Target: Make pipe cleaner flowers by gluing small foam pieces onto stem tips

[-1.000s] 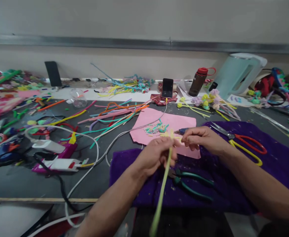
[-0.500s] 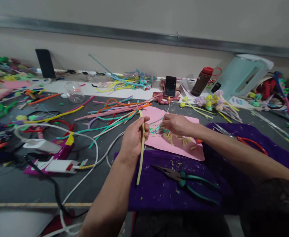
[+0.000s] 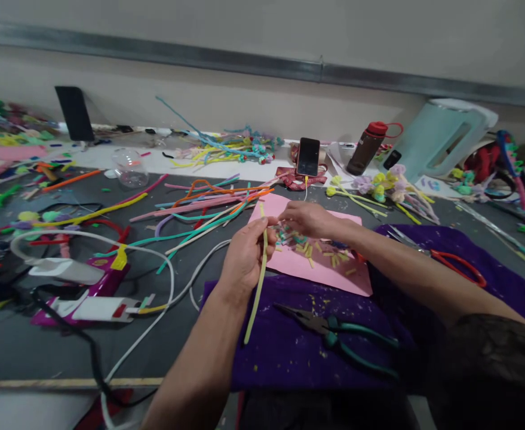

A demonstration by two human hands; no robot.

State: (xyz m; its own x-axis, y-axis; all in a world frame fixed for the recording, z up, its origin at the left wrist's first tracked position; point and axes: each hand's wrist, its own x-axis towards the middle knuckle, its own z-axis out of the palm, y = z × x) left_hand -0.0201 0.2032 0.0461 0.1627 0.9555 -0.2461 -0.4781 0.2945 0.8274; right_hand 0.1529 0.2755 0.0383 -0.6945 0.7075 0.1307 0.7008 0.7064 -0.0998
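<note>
My left hand [image 3: 246, 251] is closed around a pale yellow pipe cleaner [image 3: 255, 301], which hangs down past the wrist while its short top end sticks up above the fingers. Close beside those fingertips, my right hand [image 3: 309, 220] has its fingers drawn together; whatever they pinch is too small to make out. Beneath both hands lies a pink sheet [image 3: 325, 278] scattered with short cut pieces [image 3: 307, 249] in yellow, teal and lilac. Needle-nose pliers [image 3: 329, 327] with green handles rest on the purple cloth [image 3: 284, 358] in front of me.
Red-handled scissors [image 3: 454, 263] lie on the cloth at right. Loose pipe cleaners [image 3: 199, 206] spread to the left, near a white cable and a magenta power strip [image 3: 105, 275]. Behind stand a phone [image 3: 309, 156], a bottle [image 3: 367, 149] and a pale kettle [image 3: 441, 137].
My right hand has moved left from over the cut pieces to my left fingertips. The left hand still holds the yellow pipe cleaner, shifted slightly.
</note>
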